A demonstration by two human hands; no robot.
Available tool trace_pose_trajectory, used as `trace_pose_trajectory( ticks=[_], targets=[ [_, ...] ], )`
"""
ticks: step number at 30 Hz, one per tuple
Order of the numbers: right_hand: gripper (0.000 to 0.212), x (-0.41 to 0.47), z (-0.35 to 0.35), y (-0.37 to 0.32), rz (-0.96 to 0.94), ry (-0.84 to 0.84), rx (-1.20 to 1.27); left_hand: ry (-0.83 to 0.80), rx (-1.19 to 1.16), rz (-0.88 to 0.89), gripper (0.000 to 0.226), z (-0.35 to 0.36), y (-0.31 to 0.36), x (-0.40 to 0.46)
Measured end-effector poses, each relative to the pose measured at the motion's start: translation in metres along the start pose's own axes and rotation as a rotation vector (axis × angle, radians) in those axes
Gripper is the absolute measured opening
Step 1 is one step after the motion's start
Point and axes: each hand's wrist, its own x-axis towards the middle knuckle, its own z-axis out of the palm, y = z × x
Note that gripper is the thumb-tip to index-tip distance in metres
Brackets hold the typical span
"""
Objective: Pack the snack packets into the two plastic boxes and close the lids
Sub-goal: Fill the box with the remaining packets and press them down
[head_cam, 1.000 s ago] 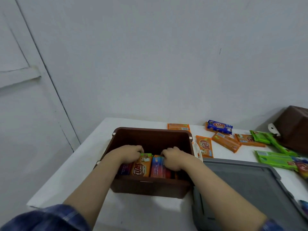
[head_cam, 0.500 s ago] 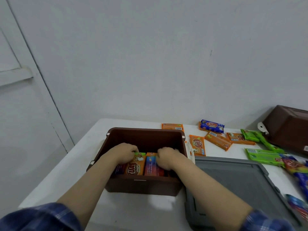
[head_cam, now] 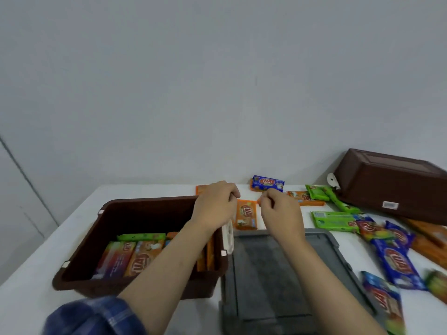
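1. Beyond the far right corner of the open brown box (head_cam: 135,240), both our hands hang over the white table (head_cam: 48,240), reaching toward the loose snacks.
2. Our left hand (head_cam: 214,205) is curled, fingers drawn in with the thumb against them; we cannot tell whether it pinches anything. Our right hand (head_cam: 280,211) is also curled narrow, fingertips close to the top corner of an orange packet (head_cam: 246,213) lying flat between the two hands; contact is uncertain.
3. The open box sits on the near left and already holds a row of packets (head_cam: 135,255) standing along its near wall, orange, green and red-purple, with room behind them.
4. A grey lid (head_cam: 273,274) lies flat just to the right of that box, so it is not yet closed.
5. The second brown box (head_cam: 391,182) lies tipped over at the far right, its underside facing us; nothing seems packed in it.
6. More snacks are scattered on the right: a blue packet (head_cam: 267,183) by the wall, green packets (head_cam: 333,221) in the middle, and further blue ones (head_cam: 396,262) nearer us.
7. We judge the step as fetching the next packet for the first box, with most of the task still ahead.
8. Next we would need a firm pinch on the orange packet, then carry it left over the box rim and stand it against the row.
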Motion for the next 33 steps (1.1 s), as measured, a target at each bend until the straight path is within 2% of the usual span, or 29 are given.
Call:
trace_pose_trajectory(
  ticks=[3, 7, 10, 12, 15, 18, 21, 23, 25, 29, 33],
  targets=[
    [0.019, 0.027, -0.014, 0.047, 0.02, -0.044, -0.091, -0.005, -0.009, -0.064, 0.026, 0.028, 0.028, 0.027],
    [0.02, 0.065, -0.004, 0.109, 0.007, -0.327, -0.329, -0.16, -0.05, -0.275, 0.027, 0.073, 0.041, 0.06],
    [0.03, 0.084, 0.012, 0.133, -0.035, -0.421, -0.373, -0.31, 0.166, -0.476, 0.043, 0.113, 0.033, 0.076],
    [0.035, 0.092, 0.021, 0.143, -0.069, -0.462, -0.447, -0.383, 0.324, -0.544, 0.05, 0.137, 0.025, 0.076],
    [0.047, 0.098, 0.032, 0.156, -0.071, -0.542, -0.524, -0.353, 0.458, -0.592, 0.066, 0.16, 0.017, 0.071],
    [0.059, 0.101, 0.037, 0.165, -0.058, -0.626, -0.521, -0.316, 0.421, -0.661, 0.089, 0.168, 0.009, 0.07],
    [0.058, 0.1, 0.037, 0.163, -0.124, -0.549, -0.558, -0.285, 0.376, -0.626, 0.084, 0.165, 0.005, 0.065],
    [0.055, 0.097, 0.036, 0.155, -0.108, -0.49, -0.482, -0.246, 0.317, -0.592, 0.072, 0.159, 0.006, 0.062],
    [0.053, 0.09, 0.031, 0.146, 0.01, -0.452, -0.315, -0.133, 0.215, -0.544, 0.059, 0.152, 0.015, 0.061],
    [0.03, 0.065, 0.013, 0.121, 0.303, -0.33, 0.273, 0.111, -0.226, -0.452, 0.042, 0.13, 0.043, 0.05],
    [0.024, 0.034, -0.005, 0.078, 0.304, -0.19, 0.657, 0.267, -0.494, -0.414, 0.034, 0.095, 0.065, 0.029]
  ],
)
